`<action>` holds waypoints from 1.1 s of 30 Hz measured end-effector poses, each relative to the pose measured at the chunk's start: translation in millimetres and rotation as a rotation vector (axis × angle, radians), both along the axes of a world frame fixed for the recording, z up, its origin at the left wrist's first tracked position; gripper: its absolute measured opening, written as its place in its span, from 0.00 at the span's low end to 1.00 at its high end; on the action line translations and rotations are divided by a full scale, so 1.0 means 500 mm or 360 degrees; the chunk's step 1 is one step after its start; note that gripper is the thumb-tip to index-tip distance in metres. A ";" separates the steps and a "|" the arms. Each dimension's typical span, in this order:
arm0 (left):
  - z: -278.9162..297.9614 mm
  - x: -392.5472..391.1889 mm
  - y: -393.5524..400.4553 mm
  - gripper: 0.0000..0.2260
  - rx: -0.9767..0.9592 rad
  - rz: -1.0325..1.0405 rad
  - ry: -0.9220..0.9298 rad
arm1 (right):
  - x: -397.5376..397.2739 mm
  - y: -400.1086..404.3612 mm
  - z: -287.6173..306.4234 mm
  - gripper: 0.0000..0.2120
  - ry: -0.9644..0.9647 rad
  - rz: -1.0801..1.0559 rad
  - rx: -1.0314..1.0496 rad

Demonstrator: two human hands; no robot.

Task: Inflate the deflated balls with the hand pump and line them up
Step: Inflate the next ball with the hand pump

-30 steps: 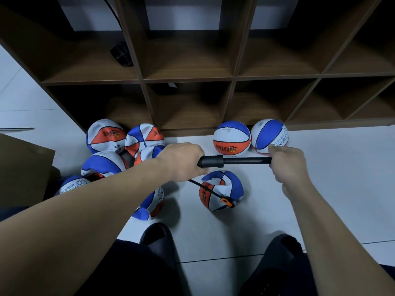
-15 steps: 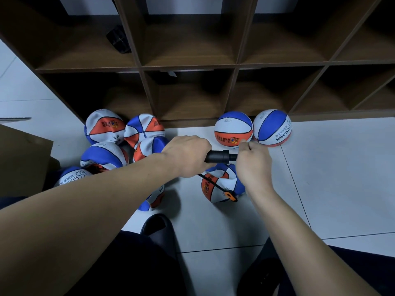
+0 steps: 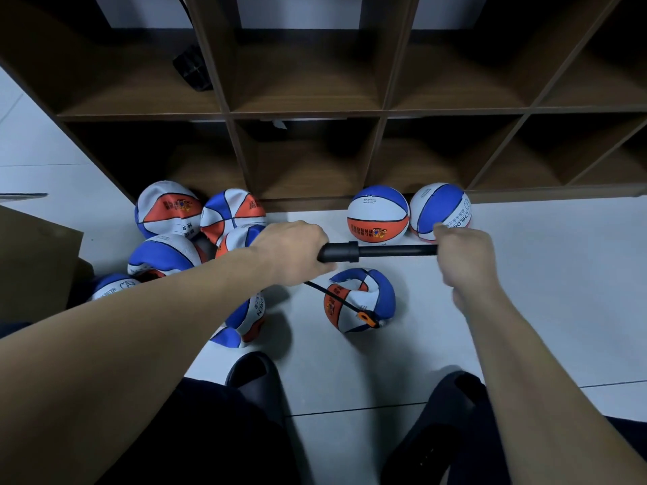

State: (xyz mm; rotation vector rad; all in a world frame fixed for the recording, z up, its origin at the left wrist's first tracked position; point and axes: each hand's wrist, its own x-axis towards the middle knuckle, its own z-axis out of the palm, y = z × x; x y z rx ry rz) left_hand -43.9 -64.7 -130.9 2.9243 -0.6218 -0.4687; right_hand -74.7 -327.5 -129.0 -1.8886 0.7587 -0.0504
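On the pale tiled floor (image 3: pixel 525 309), before the dark brown wooden cubby shelf (image 3: pixel 350 113), lies a crumpled blue, white and orange ball (image 3: pixel 360 301) (badly caved in), a thin black hose (image 3: pixel 336 299) running to its orange connector (image 3: pixel 367 318). Above it the left hand (image 3: pixel 292 252) grips the barrel of the black hand pump (image 3: pixel 378 251), and the right hand (image 3: pixel 464 255) clutches its handle, rod drawn out. Two round inflated balls (image 3: pixel 378 218) sit side by side against the shelf's base. Six limp balls (image 3: pixel 168 210) heap near the floor's left edge, beside a brown cardboard box (image 3: pixel 31 260).
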 end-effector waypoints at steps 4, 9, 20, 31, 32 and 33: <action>0.001 -0.003 -0.014 0.15 0.0009 -0.0031 -0.0020 | -0.003 -0.003 -0.008 0.18 -0.0056 -0.0140 0.0016; -0.003 -0.004 -0.021 0.15 0.0006 -0.0019 -0.0033 | -0.020 0.071 -0.023 0.23 -0.0191 -0.0075 -0.0093; -0.004 -0.013 -0.037 0.17 -0.0008 -0.0127 -0.0101 | -0.043 0.165 -0.030 0.22 -0.0140 0.0245 -0.0186; -0.006 -0.007 -0.020 0.17 -0.0027 -0.0039 0.0004 | -0.007 0.032 -0.005 0.21 0.0003 0.0271 -0.0209; -0.005 -0.005 -0.013 0.16 -0.0018 -0.0021 0.0008 | 0.000 0.008 -0.001 0.21 0.0012 0.0186 -0.0191; -0.003 -0.002 -0.009 0.16 -0.0012 -0.0007 0.0012 | 0.004 -0.010 0.005 0.21 0.0030 0.0114 -0.0160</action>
